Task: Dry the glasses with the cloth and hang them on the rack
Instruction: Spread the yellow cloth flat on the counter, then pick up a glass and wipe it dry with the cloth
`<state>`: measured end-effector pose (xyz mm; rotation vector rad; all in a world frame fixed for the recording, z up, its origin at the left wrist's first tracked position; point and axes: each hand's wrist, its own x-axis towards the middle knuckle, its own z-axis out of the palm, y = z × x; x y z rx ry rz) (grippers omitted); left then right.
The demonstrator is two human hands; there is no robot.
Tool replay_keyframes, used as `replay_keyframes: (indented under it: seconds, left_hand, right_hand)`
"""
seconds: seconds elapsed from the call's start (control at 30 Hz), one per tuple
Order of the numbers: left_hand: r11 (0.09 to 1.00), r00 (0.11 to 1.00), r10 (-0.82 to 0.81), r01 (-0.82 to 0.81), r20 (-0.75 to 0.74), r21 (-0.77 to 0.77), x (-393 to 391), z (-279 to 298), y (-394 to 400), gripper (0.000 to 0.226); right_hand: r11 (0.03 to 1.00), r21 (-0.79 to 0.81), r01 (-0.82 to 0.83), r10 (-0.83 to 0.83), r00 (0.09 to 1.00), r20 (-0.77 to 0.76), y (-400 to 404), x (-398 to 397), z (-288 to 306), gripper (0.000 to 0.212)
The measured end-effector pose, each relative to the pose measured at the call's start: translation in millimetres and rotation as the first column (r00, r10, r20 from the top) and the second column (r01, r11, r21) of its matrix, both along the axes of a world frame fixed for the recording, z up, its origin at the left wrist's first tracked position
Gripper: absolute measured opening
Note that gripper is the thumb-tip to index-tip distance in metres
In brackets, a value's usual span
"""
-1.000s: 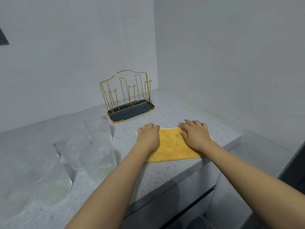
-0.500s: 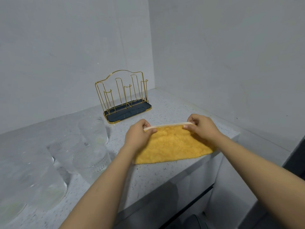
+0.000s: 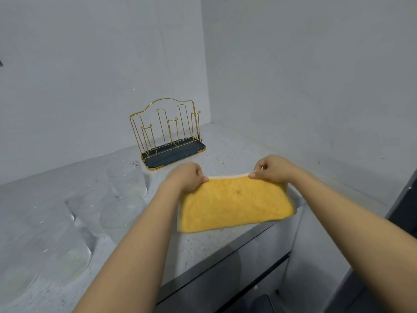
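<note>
The yellow cloth (image 3: 234, 204) hangs by its top edge, held up in front of the gold wire rack (image 3: 168, 136). Its lower part drapes down toward the speckled counter (image 3: 237, 145); I cannot tell whether it touches. The left hand (image 3: 185, 179) pinches the top left corner, fingers curled over the pale hem. The right hand (image 3: 273, 170) pinches the top right corner the same way, so the hem runs taut between them. Behind the cloth the rack stands upright on its dark tray, every peg bare. To the rack's left, nearer the person, clear glasses (image 3: 126, 181) are clustered on the counter, well apart from the cloth. Grey walls meet in the corner behind the rack.
</note>
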<state>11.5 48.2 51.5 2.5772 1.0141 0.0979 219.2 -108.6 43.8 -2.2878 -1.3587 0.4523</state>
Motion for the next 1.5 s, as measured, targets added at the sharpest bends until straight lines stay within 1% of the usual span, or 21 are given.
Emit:
replay_keyframes:
  seconds: [0.1,0.17,0.37,0.43,0.53,0.63,0.73,0.8,0.87,0.9,0.97,1.03,1.07,1.1,1.13,1.17,1.23,1.3,1.37,1.43,1.5]
  left_hand:
    - [0.998,0.999,0.039,-0.039,-0.006,0.041,6.3,-31.3,-0.9,0.018]
    - [0.993,0.999,0.048,-0.048,0.009,0.103,7.0,-43.0,0.4,0.018]
    - [0.973,0.985,0.097,-0.125,0.145,0.195,10.0,-51.1,2.0,0.017]
    - [0.959,0.985,0.115,-0.145,0.131,0.245,13.7,-50.8,2.2,0.017]
    - [0.942,0.986,0.153,-0.165,0.062,0.291,18.9,-51.9,0.6,0.024]
    - [0.924,0.983,0.171,-0.182,0.062,0.336,20.8,-60.3,-1.9,0.03]
    - [0.915,0.976,0.183,-0.212,0.115,0.344,18.2,-70.3,-2.2,0.033]
    - [0.927,0.97,0.216,-0.239,0.111,0.29,15.7,-70.3,-1.4,0.037]
    - [0.926,0.971,0.226,-0.24,0.081,0.292,13.8,-67.9,-1.2,0.04]
    - [0.923,0.973,0.219,-0.232,0.076,0.306,13.2,-66.0,-2.1,0.04]
    - [0.922,0.972,0.201,-0.23,0.121,0.311,12.8,-62.3,-5.9,0.038]
    - [0.937,0.955,0.207,-0.257,0.214,0.239,11.2,-56.8,-11.9,0.034]
    - [0.946,0.939,0.225,-0.274,0.26,0.173,10.6,-52.8,-15.4,0.032]
    - [0.952,0.925,0.245,-0.286,0.292,0.107,9.9,-48.6,-19.0,0.029]
    - [0.956,0.914,0.259,-0.289,0.311,0.055,9.0,-44.8,-22.3,0.026]
    - [0.958,0.907,0.263,-0.287,0.329,0.025,7.3,-40.8,-25.7,0.023]
    - [0.959,0.89,0.26,-0.284,0.375,0.011,3.0,-31.4,-32.1,0.023]
    - [0.956,0.867,0.247,-0.291,0.432,0.036,-2.2,-19.1,-36.9,0.027]
    - [0.954,0.856,0.205,-0.283,0.475,0.099,-11.3,-4.3,-41.4,0.027]
    - [0.95,0.852,0.16,-0.269,0.498,0.155,-22.2,12.2,-45.5,0.023]
    - [0.942,0.852,0.141,-0.272,0.504,0.196,-35.0,29.3,-49.5,0.022]
  right_hand:
    - [0.995,0.001,0.101,-0.1,0.99,0.099,7.1,0.4,-30.6,0.015]
    - [0.991,0.029,0.13,-0.133,0.981,0.141,7.6,1.8,-41.4,0.015]
    - [0.966,0.178,0.189,-0.226,0.948,0.223,11.5,-0.9,-44.0,0.019]
    - [0.959,0.184,0.214,-0.259,0.928,0.27,14.2,-1.9,-44.1,0.02]
    - [0.96,0.156,0.232,-0.273,0.899,0.341,17.4,-4.7,-50.2,0.025]
    - [0.951,0.217,0.22,-0.292,0.87,0.397,17.7,-7.2,-61.3,0.026]
    - [0.956,0.242,0.166,-0.258,0.87,0.421,17.8,-6.5,-68.4,0.028]
    - [0.972,0.194,0.13,-0.2,0.893,0.403,17.3,-5.9,-69.4,0.036]
    - [0.985,0.145,0.093,-0.145,0.9,0.41,16.6,-7.5,-68.2,0.042]
    - [0.988,0.135,0.081,-0.13,0.901,0.415,16.8,-9.1,-66.9,0.042]
    - [0.988,0.145,0.057,-0.11,0.915,0.388,18.8,-14.3,-62.3,0.036]
    - [0.984,0.179,0.026,-0.079,0.952,0.296,20.1,-23.7,-56.1,0.026]
    - [0.978,0.207,0.037,-0.081,0.975,0.205,20.0,-28.1,-52.1,0.018]
    - [0.967,0.246,0.068,-0.091,0.992,0.083,19.4,-32.5,-47.0,0.013]
    - [0.952,0.281,0.117,-0.105,0.993,-0.055,18.3,-37.1,-40.9,0.013]
    - [0.939,0.301,0.168,-0.112,0.975,-0.194,17.2,-41.5,-34.2,0.013]
    - [0.939,0.248,0.237,-0.118,0.903,-0.414,13.5,-50.7,-18.2,0.015]
    - [0.966,0.116,0.233,-0.126,0.809,-0.573,8.3,-59.6,-2.6,0.036]
    - [0.979,0.051,0.199,-0.108,0.709,-0.697,3.0,-68.8,11.0,0.047]
    - [0.97,0.082,0.23,-0.065,0.568,-0.821,-1.9,-77.8,20.7,0.047]
    - [0.954,0.141,0.266,0.018,0.417,-0.909,-5.1,-89.8,27.2,0.039]
